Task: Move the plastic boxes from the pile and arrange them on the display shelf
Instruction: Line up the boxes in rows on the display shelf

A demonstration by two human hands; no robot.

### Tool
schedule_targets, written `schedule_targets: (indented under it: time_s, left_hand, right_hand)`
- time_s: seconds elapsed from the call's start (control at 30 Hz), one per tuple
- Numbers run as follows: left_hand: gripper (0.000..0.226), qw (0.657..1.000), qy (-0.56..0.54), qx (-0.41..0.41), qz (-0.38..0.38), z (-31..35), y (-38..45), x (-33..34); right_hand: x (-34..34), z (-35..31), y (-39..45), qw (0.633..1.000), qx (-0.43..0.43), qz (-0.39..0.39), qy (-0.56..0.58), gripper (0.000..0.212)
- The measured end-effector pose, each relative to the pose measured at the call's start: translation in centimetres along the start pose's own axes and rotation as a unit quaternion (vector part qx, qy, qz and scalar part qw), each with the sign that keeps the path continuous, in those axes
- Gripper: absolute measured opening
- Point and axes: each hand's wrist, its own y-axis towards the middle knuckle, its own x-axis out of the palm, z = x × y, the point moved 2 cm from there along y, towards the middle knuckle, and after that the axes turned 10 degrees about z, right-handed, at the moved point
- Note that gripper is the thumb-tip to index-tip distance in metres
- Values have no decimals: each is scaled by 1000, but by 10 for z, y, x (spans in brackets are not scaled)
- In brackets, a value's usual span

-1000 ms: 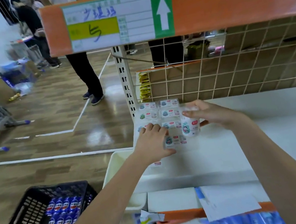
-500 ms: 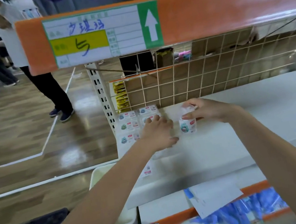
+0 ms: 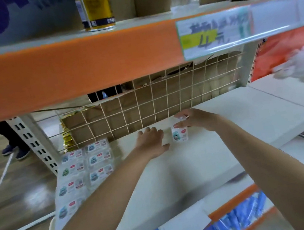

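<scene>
Plastic boxes (image 3: 88, 168) lie flat in two columns at the left end of the white display shelf (image 3: 203, 158), labels up, edges touching — a tidy block started from the corner, presumably so further rows can butt against it. The nearest ones run out toward the front lip and are blurred.

Left hand (image 3: 150, 142) rests palm down on the bare shelf, just right of the block, fingers (image 3: 146, 130) loosely spread and holding nothing (likely steadying, or marking the next slot).

Right hand (image 3: 194, 120) — fingers curled over the top of one upright box (image 3: 179, 134), pinching it near its upper edge. Its base appears to touch the shelf, apart from the block. Held from above so it can be tipped or slid; judgement only.

Behind: wire grid backing (image 3: 165, 101) with brown cardboard beyond it. Above: orange shelf rail (image 3: 72, 71) carrying a price label (image 3: 215, 32), text too smeared to read; a yellow can (image 3: 96, 6) stands on the upper shelf.
</scene>
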Motion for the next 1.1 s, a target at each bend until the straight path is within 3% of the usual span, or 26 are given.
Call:
schedule_targets:
  time_s: [0.17, 0.47, 0.77, 0.93, 1.1]
  left_hand:
    - [47, 999, 5, -42, 2, 7, 26, 7]
    - [41, 990, 6, -134, 33, 1, 42, 6]
    - [43, 984, 24, -174, 37, 3, 50, 8]
    - [43, 983, 18, -178, 35, 7, 52, 13]
    - [47, 983, 30, -178, 18, 10, 54, 15]
  right_hand:
    - [-10, -1, 32, 998, -48, -29, 4, 44]
    - [-9, -6, 88, 990, -131, -59, -14, 43]
    - [15, 5, 119, 988, -130, -42, -72, 51]
    - [21, 9, 134, 995, -91, -2, -36, 62]
    - [26, 11, 141, 995, -79, 5, -55, 58]
